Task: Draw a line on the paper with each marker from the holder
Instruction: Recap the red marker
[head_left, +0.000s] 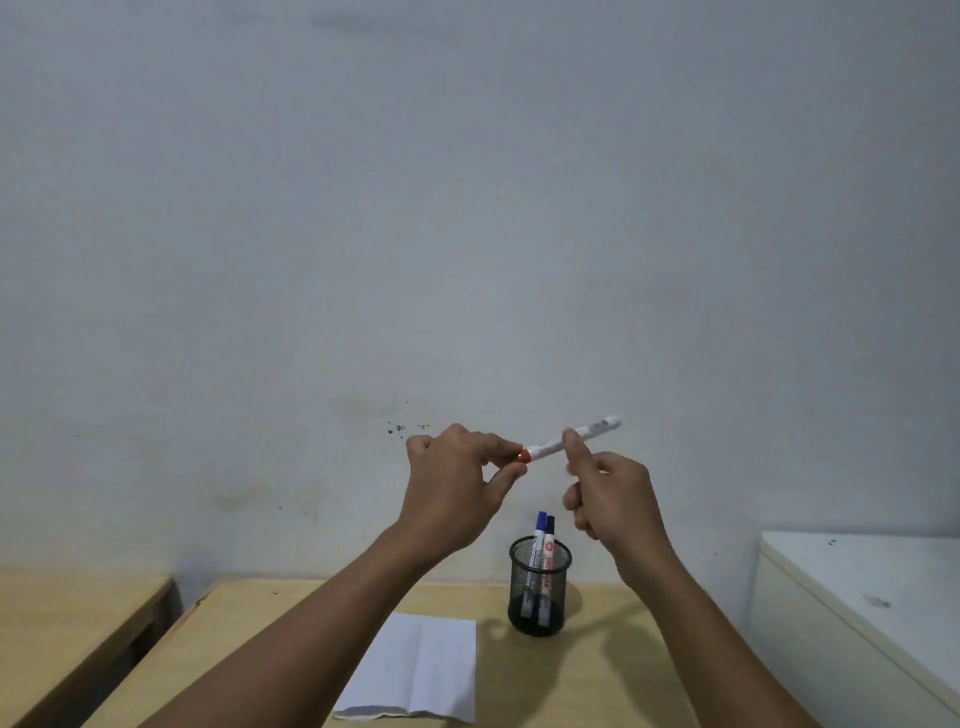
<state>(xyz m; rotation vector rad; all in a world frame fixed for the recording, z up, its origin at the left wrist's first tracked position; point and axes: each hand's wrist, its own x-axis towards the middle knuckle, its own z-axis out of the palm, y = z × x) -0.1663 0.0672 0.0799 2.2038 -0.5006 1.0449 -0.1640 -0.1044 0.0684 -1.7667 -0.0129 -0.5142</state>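
Red marker (569, 439) held level between both hands: left hand (457, 488) pinches the red cap (523, 456), right hand (610, 499) grips the barrel, likely to uncap. Mesh holder (539, 592) and paper (415, 670) on bench (613, 675) below hands.

A plain, pale grey-white painted wall (467, 208) fills most of the view, from the top edge down past the centre. It is unevenly lit, brighter toward 3 o'clock and duller toward 9 o'clock. A cluster of small dark specks (397, 429) sits on it just below centre, with faint smudges around and below them. At 6 o'clock a light yellow-tan wooden table (597, 670) meets the wall. At 8 o'clock a second wooden table of similar colour (62, 629) stands beside it, a dark gap between the two. At 4 o'clock a white cabinet with a flat top (862, 587) stands against the wall, carrying a few dark flecks.
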